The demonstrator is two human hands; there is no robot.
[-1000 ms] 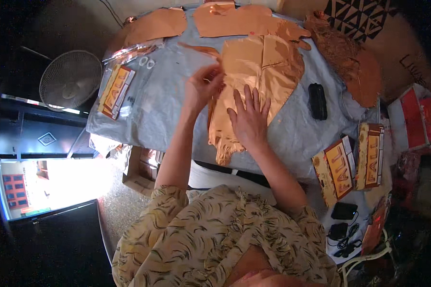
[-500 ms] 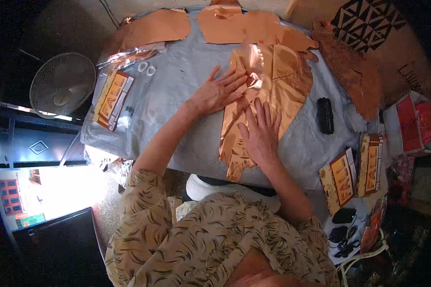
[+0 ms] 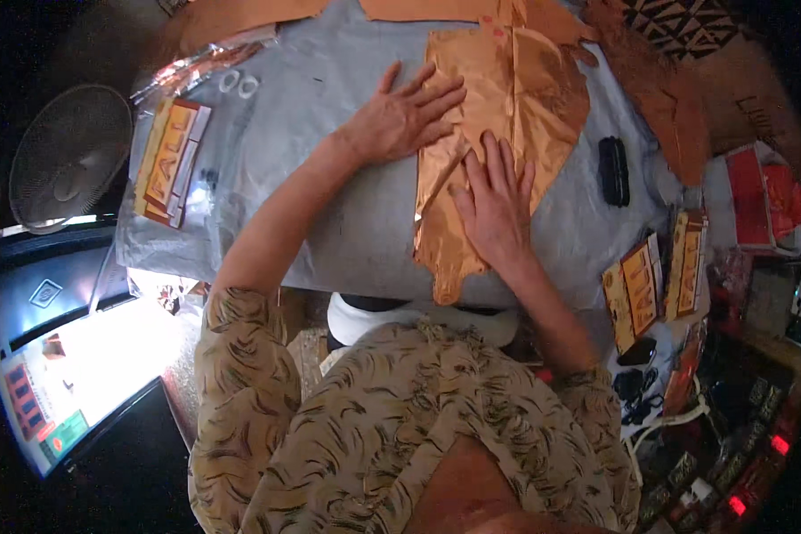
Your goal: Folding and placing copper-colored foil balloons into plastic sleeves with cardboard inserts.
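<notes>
A large sheet of shiny copper-coloured foil (image 3: 547,125) lies on the grey-covered table (image 3: 329,227), creased and narrowing to a ragged tip near the front edge. My left hand (image 3: 400,116) rests at the sheet's left edge, fingers spread and partly over it. Flat on the narrower part lies my right hand (image 3: 497,205), its fingers stretched out and pointing away from me. A folded strip of the foil runs along the left edge between the two hands. Neither hand grips anything.
More copper-coloured sheets (image 3: 258,13) lie along the far edge. Orange-and-yellow packs (image 3: 171,165) sit at the left, with similar packs (image 3: 634,289) at the right. Two white rings (image 3: 238,84), a black case (image 3: 612,171), a fan (image 3: 69,160) and a red box (image 3: 756,200) stand around.
The whole view has shifted, so the table's things appear higher in the picture. Both hands stay spread on the foil, and their fingers have moved slightly over it.
</notes>
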